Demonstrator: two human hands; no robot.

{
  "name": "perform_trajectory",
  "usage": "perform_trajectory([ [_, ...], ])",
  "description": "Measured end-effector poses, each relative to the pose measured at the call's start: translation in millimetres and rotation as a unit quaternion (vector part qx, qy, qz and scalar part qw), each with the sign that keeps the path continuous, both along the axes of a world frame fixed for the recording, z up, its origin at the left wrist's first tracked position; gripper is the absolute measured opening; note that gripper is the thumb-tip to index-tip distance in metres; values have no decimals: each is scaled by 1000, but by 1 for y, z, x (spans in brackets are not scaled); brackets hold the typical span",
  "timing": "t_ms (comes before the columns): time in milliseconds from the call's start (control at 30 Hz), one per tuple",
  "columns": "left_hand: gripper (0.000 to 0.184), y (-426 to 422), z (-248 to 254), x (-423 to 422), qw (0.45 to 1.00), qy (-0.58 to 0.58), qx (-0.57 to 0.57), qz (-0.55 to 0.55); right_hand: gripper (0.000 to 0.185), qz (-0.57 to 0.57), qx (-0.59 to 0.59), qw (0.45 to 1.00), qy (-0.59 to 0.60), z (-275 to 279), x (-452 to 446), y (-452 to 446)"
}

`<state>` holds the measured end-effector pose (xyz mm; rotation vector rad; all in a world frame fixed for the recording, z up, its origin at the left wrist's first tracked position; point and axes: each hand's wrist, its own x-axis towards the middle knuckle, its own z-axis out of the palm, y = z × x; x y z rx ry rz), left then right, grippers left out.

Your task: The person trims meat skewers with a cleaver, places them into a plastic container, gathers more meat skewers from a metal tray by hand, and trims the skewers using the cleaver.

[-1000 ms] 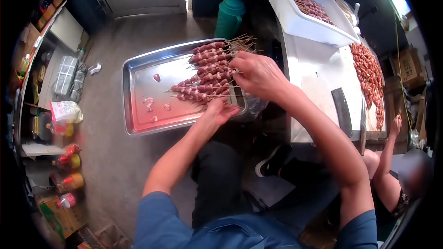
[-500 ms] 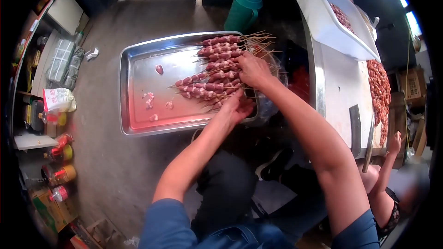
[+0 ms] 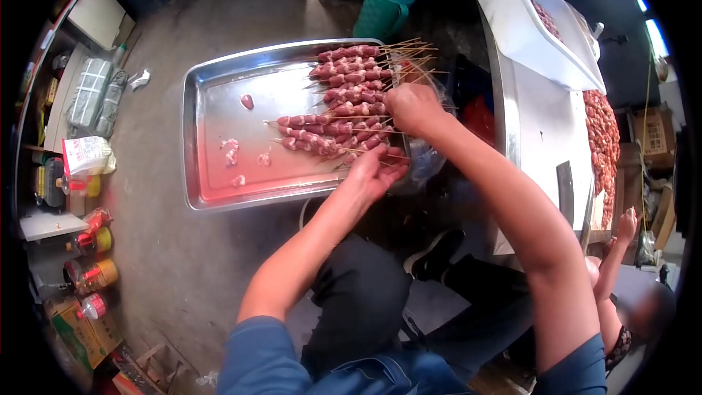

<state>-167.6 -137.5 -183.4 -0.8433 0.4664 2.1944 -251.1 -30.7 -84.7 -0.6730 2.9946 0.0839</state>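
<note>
Nearest to the camera, dark cloth trousers (image 3: 358, 292) are showing soft folds. Beyond the knees, the meat skewers (image 3: 355, 95) are lying in close rows, their small rounded pieces glistening dark red with pale spots, threaded on thin wooden sticks. Their meat is lying mostly to the left of both hands, while the bare stick ends are pointing toward the right hand. The left hand (image 3: 376, 174) is resting half open below the lowest skewers, palm turned partly upward, fingers loosely curved near the crossing sticks. The right hand (image 3: 415, 110) is bending its fingers together over the stick ends; whether it is pinching a stick, I cannot tell. Under the skewers, a shallow rectangular tray (image 3: 212, 106) of smooth metal is shining, with a reddish tint on its bottom. On its left half, whitish soft scraps (image 3: 231, 152) and one drop-shaped meat piece (image 3: 247, 102) are lying apart from the rows. To the right, a heap of moist red meat (image 3: 601, 150) is lying on a pale worktop (image 3: 537, 121). Farther away, a green thermos (image 3: 385, 4) is standing upright on the floor, and a white plastic bin (image 3: 519, 36) is holding more skewers.
</note>
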Motion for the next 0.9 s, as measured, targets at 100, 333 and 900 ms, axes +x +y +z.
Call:
perform_trajectory([
  [100, 23, -7, 12, 7, 1000, -18, -7, 6, 9, 7, 41, 997, -65, 13, 14, 6],
  [333, 19, -4, -5, 2, 1000, 12, 6, 8, 19, -40, 122, 979, -159, 2, 22, 14],
  [900, 29, -2, -9, -1, 995, 17, -59, -81, 13, -77, -11, 973, -217, 19, 11, 21],
])
